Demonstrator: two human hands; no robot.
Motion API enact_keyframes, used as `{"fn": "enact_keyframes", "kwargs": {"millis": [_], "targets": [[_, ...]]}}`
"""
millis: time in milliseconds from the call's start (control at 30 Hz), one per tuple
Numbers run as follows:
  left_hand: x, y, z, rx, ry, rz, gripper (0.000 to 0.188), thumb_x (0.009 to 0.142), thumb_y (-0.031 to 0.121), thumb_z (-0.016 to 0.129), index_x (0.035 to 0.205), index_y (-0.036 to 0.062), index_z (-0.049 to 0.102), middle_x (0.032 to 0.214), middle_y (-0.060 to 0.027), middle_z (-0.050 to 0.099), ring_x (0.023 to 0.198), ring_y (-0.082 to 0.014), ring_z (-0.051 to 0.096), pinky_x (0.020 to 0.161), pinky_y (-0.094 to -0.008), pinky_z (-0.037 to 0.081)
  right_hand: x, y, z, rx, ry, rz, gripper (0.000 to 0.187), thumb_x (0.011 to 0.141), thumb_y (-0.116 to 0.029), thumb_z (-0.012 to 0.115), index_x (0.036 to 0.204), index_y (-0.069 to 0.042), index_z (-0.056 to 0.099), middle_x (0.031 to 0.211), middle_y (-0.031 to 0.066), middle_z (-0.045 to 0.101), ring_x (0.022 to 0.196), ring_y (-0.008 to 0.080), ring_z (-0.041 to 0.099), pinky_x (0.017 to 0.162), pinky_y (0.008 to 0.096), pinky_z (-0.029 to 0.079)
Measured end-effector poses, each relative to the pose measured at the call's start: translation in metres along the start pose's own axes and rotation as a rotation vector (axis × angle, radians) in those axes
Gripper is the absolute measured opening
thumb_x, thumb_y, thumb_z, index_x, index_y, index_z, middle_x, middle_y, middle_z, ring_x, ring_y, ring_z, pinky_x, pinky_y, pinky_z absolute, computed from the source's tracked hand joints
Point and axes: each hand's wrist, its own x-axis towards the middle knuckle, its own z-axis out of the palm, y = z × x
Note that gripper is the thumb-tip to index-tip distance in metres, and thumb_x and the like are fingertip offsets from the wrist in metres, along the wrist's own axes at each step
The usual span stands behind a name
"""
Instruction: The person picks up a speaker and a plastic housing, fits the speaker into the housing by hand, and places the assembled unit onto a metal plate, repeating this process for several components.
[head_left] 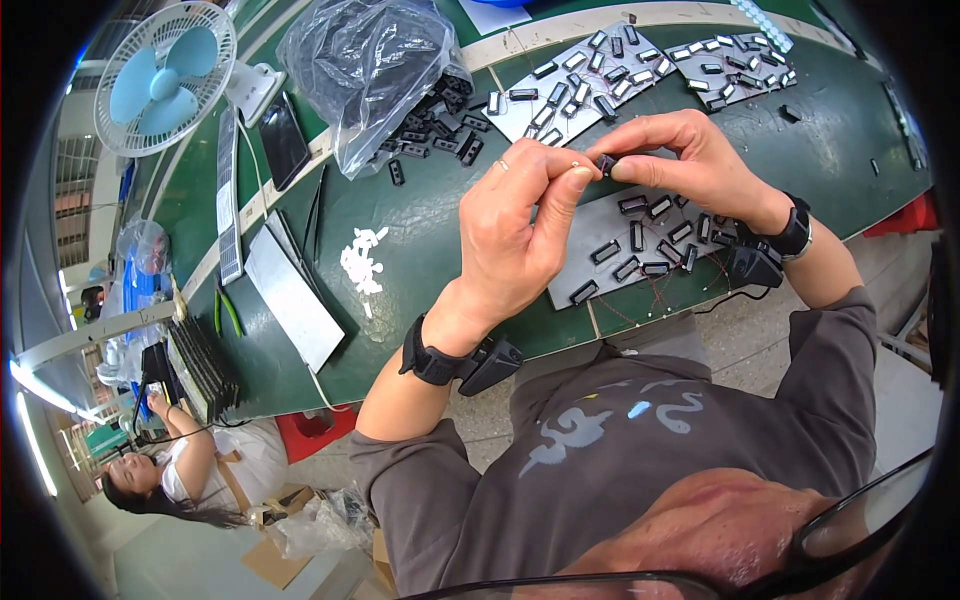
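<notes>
fingertips (623, 172) partly cover black piece (606, 164); details unclear.

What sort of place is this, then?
Probably a small-parts assembly workshop: a long green workbench holds flat grey plates of small black rectangular parts, and a clear plastic bag with loose black blocks beside it.

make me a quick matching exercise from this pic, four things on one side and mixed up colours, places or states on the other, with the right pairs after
Column one
1. small black part
2. plastic bag
3. small white pieces
4. fan

Column two
A. in a loose cluster on the green tabletop
B. has light blue blades
C. pinched in the right hand
D. see-through

Pairs: 1-C, 2-D, 3-A, 4-B
</notes>
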Motion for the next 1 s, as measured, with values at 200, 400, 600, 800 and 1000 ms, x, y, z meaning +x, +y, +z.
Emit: {"fn": "enact_keyframes", "kwargs": {"millis": [200, 400, 600, 800, 1000], "targets": [[-0.001, -0.001, 0.0, 0.221, -0.067, 0.2, 0.012, 0.099, 0.009, 0.062, 0.094, 0.0001, 0.068, 0.087, -0.0071, 0.068, 0.066, -0.0113, 0.061, 0.058, -0.0253, 0.049, 0.001, 0.001, -0.007, -0.54, 0.021, -0.247, 0.022, 0.089, -0.007, 0.071, 0.111, -0.004, 0.074, 0.104, 0.0041, 0.072, 0.103, 0.0155, 0.062, 0.091, 0.0324, 0.049], [0.006, 0.0, 0.005, 0.215, 0.1, 0.298, 0.008, 0.09, 0.008, 0.071, 0.094, 0.0021, 0.067, 0.08, -0.0076, 0.065, 0.069, -0.0252, 0.065, 0.061, -0.0328, 0.053, 0.0, 0.001, -0.002, -0.505, 0.081, -0.316, 0.022, 0.088, -0.008, 0.072, 0.11, -0.004, 0.074, 0.101, 0.0024, 0.069, 0.099, 0.0147, 0.06, 0.09, 0.0314, 0.048], [0.008, 0.0, 0.002, -0.007, 0.083, -0.143, 0.015, 0.09, 0.013, 0.072, 0.099, 0.0026, 0.066, 0.088, -0.0077, 0.066, 0.07, -0.0262, 0.065, 0.06, -0.0343, 0.053, 0.0, 0.001, 0.001, 0.09, 0.123, -0.011, 0.019, 0.091, -0.007, 0.07, 0.11, -0.003, 0.071, 0.103, -0.0001, 0.063, 0.095, 0.0087, 0.057, 0.084, 0.0237, 0.046], [0.003, -0.005, 0.0, 0.309, -0.192, -0.072, 0.016, 0.09, 0.015, 0.071, 0.1, 0.003, 0.065, 0.09, -0.0084, 0.066, 0.075, -0.0267, 0.065, 0.06, -0.0345, 0.051, 0.0, 0.001, 0.011, 0.205, 0.092, 0.012, 0.015, 0.093, -0.006, 0.068, 0.107, -0.002, 0.068, 0.101, -0.0004, 0.063, 0.09, 0.0072, 0.058, 0.079, 0.0224, 0.047], [0.005, -0.006, -0.003, 0.519, -0.309, 0.145, 0.018, 0.087, 0.017, 0.074, 0.097, 0.0049, 0.064, 0.085, -0.0077, 0.063, 0.079, -0.0264, 0.064, 0.06, -0.036, 0.05, -0.002, -0.002, 0.0, -0.265, -0.015, -0.153, 0.013, 0.091, -0.006, 0.069, 0.103, -0.002, 0.067, 0.092, 0.0024, 0.065, 0.087, 0.0099, 0.061, 0.076, 0.0271, 0.049]]}}
